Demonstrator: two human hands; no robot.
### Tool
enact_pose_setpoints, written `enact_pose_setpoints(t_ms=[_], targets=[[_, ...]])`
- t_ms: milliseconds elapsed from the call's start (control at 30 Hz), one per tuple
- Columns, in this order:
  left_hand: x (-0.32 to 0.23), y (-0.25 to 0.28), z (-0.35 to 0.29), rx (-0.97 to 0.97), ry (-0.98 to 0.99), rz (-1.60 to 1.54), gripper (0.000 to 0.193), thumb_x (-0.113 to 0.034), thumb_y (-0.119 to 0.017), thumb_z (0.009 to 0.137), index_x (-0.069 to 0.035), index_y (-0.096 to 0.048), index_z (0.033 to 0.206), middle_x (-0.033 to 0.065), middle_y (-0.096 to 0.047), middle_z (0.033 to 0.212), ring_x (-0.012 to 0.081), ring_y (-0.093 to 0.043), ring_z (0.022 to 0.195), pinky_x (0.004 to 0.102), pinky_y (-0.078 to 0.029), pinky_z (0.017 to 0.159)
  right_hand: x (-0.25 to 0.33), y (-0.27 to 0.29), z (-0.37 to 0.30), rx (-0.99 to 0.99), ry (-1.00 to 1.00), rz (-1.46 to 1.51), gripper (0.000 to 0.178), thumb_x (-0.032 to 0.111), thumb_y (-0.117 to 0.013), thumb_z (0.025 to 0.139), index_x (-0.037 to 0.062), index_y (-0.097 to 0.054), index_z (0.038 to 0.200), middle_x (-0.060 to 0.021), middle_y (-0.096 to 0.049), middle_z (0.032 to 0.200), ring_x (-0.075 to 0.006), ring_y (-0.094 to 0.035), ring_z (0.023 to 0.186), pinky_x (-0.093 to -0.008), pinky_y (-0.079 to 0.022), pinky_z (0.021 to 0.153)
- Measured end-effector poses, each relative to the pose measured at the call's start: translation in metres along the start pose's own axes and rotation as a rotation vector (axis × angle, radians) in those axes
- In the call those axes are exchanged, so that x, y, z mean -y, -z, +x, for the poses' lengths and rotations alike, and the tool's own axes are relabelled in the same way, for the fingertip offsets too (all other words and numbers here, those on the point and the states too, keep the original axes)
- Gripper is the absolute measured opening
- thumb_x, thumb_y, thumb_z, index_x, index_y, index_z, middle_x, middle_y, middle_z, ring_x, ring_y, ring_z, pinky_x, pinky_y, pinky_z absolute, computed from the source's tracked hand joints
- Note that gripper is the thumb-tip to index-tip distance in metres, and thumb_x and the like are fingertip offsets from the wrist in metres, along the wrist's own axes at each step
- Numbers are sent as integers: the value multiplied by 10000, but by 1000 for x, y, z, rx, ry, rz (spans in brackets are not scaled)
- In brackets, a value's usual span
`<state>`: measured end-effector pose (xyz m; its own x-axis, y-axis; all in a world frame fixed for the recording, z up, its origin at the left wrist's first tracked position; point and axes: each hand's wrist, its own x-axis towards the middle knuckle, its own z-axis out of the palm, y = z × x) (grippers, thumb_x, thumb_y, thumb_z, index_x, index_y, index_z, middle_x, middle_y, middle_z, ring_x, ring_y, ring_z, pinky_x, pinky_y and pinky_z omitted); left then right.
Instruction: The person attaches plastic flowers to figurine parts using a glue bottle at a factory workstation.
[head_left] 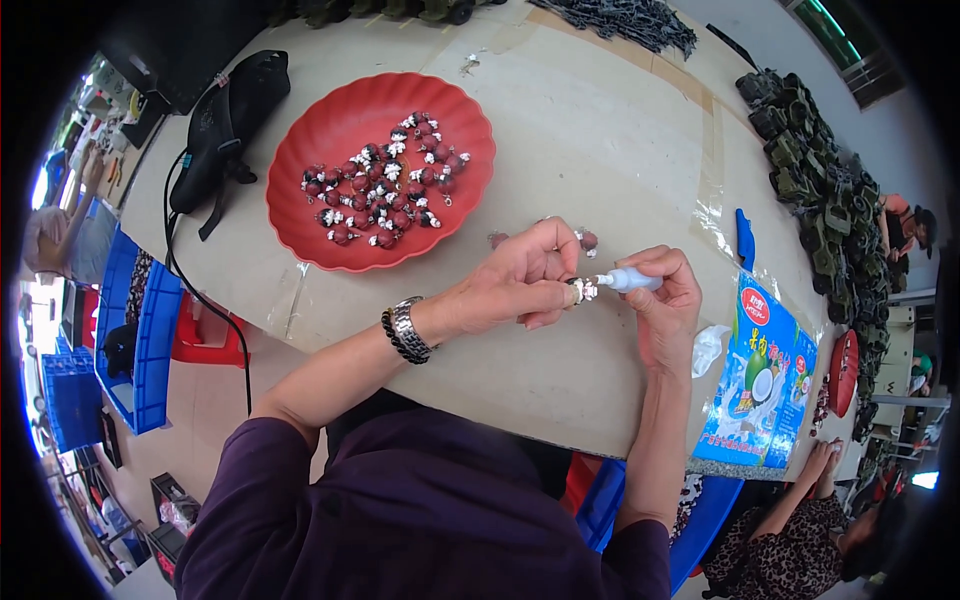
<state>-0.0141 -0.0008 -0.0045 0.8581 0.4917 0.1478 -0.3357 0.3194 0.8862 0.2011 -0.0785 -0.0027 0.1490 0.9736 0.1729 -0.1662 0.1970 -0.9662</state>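
Observation:
Above the table's near side, my left hand (515, 275) pinches a small figurine (587, 290) with white and dark parts between thumb and fingertips. My right hand (672, 305) is closed on a small white squeeze bottle (638, 280). Its narrow nozzle points left at the figurine and is at or very near it; I cannot tell whether they touch. Just behind my hands lies a dark-red figurine (587, 240) on the table. Left of them stands a red scalloped plate (300, 135) bearing many small figurines (385, 195) in dark red, white and black.
To the right are a crumpled white tissue (708, 350), a blue printed sheet (738, 420) and a blue-handled tool (745, 240). A black bag (225, 130) with a cable sits far left. Dark green toy vehicles (825, 190) line the far right. A co-worker (795, 545) sits at lower right.

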Motion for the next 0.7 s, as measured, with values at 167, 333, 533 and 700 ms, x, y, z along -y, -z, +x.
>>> enact_pose_setpoints(t_ms=[167,333,533,700], targets=[[-2,0,1,-31,42,-70,209,-143,-571,920,-101,-376,982,24,-546,767,59,-470,513,197,-312,441,-10,-4,-1,-24,7,49,264,34,-743,773,74,-541,939,-80,-604,978,-161,-595,886,-281,-493,744],[-1,-3,2,-65,-7,-266,147,-173,-553,948,-91,-436,984,3,-511,712,72,-436,517,214,-303,470,-13,-10,-2,-70,36,68,266,18,-733,780,77,-533,946,-81,-600,1002,-173,-595,907,-292,-499,746],[-4,-2,2,-45,-1,-299,171,-200,-559,955,-96,-431,1003,5,-528,811,80,-442,558,228,-330,497,-16,-11,-2,-108,11,125,253,19,-727,788,79,-526,929,-85,-601,1015,-187,-595,922,-303,-503,751],[1,0,3,9,-24,-239,202,-202,-555,959,-106,-388,1021,31,-504,872,91,-431,627,222,-354,552,-12,-11,-4,-135,-156,364,370,11,-720,784,72,-567,1114,-62,-595,1030,-216,-607,927,-316,-507,794]])
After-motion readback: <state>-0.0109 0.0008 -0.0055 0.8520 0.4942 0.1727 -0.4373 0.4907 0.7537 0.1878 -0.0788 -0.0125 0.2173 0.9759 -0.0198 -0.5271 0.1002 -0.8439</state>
